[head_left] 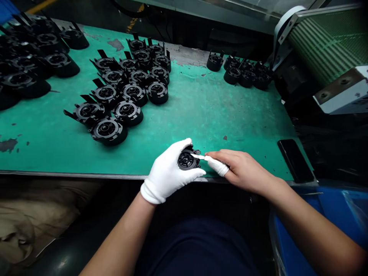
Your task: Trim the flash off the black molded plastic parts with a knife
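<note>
My left hand (169,168), in a white glove, is wrapped round a black round plastic part (186,160) close to the table's front edge. The open face of that part, with rings and ribs inside, is turned up. My right hand (238,166) is bare apart from a white cover on the thumb. It grips a small knife (199,156) with a pale blade, and the blade's tip lies over the rim of the black part. Most of the knife's handle is hidden by my fingers.
On the green table (201,111) stand several similar black parts (133,94) in groups at left, centre and back right. A phone (295,160) lies at the right edge. A green-belted conveyor (330,42) juts in at upper right; a blue bin (324,230) stands below.
</note>
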A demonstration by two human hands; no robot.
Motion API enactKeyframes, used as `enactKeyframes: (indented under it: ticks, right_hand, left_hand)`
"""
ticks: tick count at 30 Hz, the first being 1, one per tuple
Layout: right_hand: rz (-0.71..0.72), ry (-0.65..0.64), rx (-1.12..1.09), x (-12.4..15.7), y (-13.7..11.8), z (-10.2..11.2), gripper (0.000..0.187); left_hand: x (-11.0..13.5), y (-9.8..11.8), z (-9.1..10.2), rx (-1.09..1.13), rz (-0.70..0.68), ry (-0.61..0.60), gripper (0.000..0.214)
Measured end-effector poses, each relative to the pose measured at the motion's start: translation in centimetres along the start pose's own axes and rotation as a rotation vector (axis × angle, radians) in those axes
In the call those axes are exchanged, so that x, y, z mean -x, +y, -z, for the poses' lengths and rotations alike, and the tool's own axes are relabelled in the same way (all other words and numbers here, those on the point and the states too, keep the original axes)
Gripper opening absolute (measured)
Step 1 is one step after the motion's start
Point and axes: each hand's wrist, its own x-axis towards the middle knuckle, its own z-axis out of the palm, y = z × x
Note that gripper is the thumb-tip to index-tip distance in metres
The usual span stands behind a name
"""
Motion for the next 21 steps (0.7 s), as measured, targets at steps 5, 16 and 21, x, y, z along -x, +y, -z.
enactKeyframes:
  ticks: [5, 16, 21]
  right_hand:
    - [0.107, -0.06, -0.023, -1.2, 0.1, 0.1, 0.038]
    - [0.134, -0.052, 0.028, -2.1, -0.1, -0.8, 0.039]
    - [0.121, -0.068, 0.022, -2.1, 0.1, -1.1, 0.039]
  left_hand:
    - [-0.1, 0.2, 2.1, 0.024, -0.047, -0.101, 0.089]
    - [1.5, 1.1, -1.3, -0.014, 0.177, 0.111, 0.096]
    - [1.5, 1.0, -1.3, -0.055, 0.138, 0.138, 0.089]
